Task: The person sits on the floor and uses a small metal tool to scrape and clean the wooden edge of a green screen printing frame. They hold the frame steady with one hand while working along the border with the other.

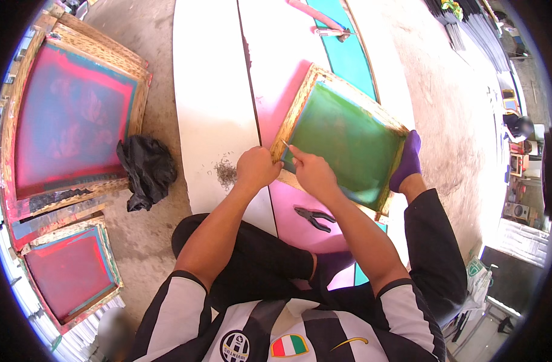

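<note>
A wooden screen-printing frame (pixel 351 142) with green mesh lies tilted across the board between my legs. My left hand (pixel 258 167) is closed on its lower left corner. In my right hand (pixel 312 172) is a thin metal-tipped tool (pixel 285 143), its tip against the wood of the frame's left side; the handle is hidden in my fingers. My purple-socked foot (pixel 406 161) presses against the frame's right corner. Dark-handled pliers (pixel 314 218) lie on the pink surface below the frame. A heap of small dark bits, like pulled staples (pixel 226 174), lies left of my left hand.
Beyond the frame lie a hammer-like tool (pixel 317 14) and a box cutter (pixel 331 32). To the left stand a large wooden-framed screen (pixel 76 114), a smaller reddish screen (pixel 70 271) and a crumpled black plastic bag (pixel 146 172). A person (pixel 518 127) is far right.
</note>
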{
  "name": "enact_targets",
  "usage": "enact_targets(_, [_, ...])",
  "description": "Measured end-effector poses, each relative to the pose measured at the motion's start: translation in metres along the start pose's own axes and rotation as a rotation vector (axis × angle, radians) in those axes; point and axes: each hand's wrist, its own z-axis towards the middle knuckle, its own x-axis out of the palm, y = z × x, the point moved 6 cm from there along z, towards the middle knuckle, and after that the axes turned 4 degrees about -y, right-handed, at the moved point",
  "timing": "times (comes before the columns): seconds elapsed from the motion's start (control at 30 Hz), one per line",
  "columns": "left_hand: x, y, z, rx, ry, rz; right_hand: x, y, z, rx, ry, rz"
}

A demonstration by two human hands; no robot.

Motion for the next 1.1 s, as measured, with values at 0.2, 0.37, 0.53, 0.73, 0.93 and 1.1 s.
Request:
enact_targets(0.2, [0.002,0.005,0.004,-0.018,0.046,-0.021,0.015,-0.029,0.006,-0.172,-0.073,0.173])
enact_targets(0.37, [-0.004,0.002,0.004,-0.036,0.063,-0.004,0.021,-0.037,-0.001,0.386,0.336,0.828])
enact_targets(0.53, [-0.003,0.001,0.005,-0.017,0.037,-0.033,0.033,-0.052,0.018,-0.395,-0.227,0.43])
enact_targets(0.73, [-0.004,0.004,0.004,-0.018,0.034,-0.024,0.024,-0.041,0.006,0.474,0.454,0.978])
enact_targets(0.93, [0.001,0.008,0.007,-0.022,0.019,-0.065,0.012,-0.035,0.001,0.477,0.376,0.953])
enact_targets(1.1, [0.005,0.009,0.01,-0.026,-0.007,-0.109,0.0,-0.031,0.004,-0.137,-0.203,0.31])
